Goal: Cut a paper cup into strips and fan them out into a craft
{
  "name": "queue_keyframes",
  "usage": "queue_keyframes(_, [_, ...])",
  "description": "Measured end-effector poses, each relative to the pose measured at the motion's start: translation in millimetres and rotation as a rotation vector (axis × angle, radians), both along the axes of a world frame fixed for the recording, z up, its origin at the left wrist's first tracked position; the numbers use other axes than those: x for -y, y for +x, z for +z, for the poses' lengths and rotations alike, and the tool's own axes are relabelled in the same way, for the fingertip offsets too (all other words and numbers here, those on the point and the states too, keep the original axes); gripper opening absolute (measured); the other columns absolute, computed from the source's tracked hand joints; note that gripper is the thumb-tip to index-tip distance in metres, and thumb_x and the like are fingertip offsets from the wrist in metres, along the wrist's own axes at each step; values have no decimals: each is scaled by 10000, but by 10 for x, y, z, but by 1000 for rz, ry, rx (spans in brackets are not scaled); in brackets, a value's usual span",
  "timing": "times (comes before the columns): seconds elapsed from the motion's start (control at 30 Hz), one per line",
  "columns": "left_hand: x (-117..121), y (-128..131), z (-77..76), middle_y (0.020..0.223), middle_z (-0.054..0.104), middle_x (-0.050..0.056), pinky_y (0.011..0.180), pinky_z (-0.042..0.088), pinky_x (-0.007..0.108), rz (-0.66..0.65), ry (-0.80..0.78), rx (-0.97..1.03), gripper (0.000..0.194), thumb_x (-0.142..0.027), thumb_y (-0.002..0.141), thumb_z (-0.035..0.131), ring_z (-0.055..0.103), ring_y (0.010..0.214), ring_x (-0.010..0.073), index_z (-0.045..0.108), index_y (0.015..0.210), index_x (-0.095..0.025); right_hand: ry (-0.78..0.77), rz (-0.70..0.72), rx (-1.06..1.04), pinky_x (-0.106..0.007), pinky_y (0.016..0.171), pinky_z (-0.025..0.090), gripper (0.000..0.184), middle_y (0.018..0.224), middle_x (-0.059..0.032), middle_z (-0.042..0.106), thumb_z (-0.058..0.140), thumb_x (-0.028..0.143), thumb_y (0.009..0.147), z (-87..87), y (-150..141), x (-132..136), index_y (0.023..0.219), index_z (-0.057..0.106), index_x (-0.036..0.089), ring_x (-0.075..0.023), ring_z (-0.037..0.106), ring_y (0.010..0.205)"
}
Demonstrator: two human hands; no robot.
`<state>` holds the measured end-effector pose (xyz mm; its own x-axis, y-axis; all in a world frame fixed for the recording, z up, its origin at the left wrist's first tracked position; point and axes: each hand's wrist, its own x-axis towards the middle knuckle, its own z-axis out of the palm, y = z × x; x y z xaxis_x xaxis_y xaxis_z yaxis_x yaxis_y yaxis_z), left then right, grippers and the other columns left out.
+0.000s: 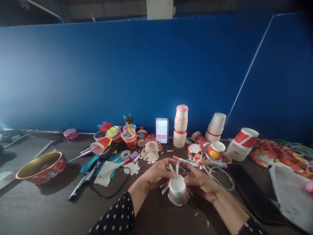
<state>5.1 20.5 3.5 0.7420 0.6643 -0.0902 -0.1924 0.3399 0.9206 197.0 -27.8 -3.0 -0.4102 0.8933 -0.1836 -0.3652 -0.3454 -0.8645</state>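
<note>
A blue wall [137,71] rises behind the dark table [44,209], which carries a tall stack of paper cups [180,127] and a blurred white card [161,130] too obscured to read. Over the table's near part, the left hand [156,173] and right hand [200,182] together grip a white paper cup [177,191], its closed base tilted up toward the wearer and its long axis nearly upright. The hands hide part of the rim, where thin cut paper strips [177,168] fan outward.
</note>
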Motion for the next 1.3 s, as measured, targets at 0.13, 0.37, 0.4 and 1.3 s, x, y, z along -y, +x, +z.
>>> queue_keyframes(0.13, [3,3,1,692,570,-1,511,396,192,8,-9,32,552,-149,609,723,533,516,76,481,1105,-150,12,-14,-6,-271,623,422,880,742,30,562,792,192,536,45,-27,13,1281,342,319,-148,567,679])
queue_keyframes(0.37, [-3,4,-25,740,568,7,578,406,221,40,-14,28,509,-192,650,705,557,590,96,474,1103,-159,27,-36,19,-269,626,439,873,761,40,540,772,211,547,148,-69,68,1288,332,346,-144,578,696])
queue_keyframes(0.4, [-4,4,-30,739,570,10,589,406,225,41,-5,30,508,-188,654,703,558,600,100,474,1106,-154,31,-41,16,-268,631,438,860,758,41,539,768,208,553,159,-73,76,1286,338,342,-141,578,697])
queue_keyframes(1.3, [-23,-60,13,848,545,11,466,398,160,-32,26,51,719,-90,511,767,558,602,90,459,1150,-208,63,-24,66,-355,722,434,995,806,19,563,801,221,511,44,-69,47,1330,254,366,-199,577,788])
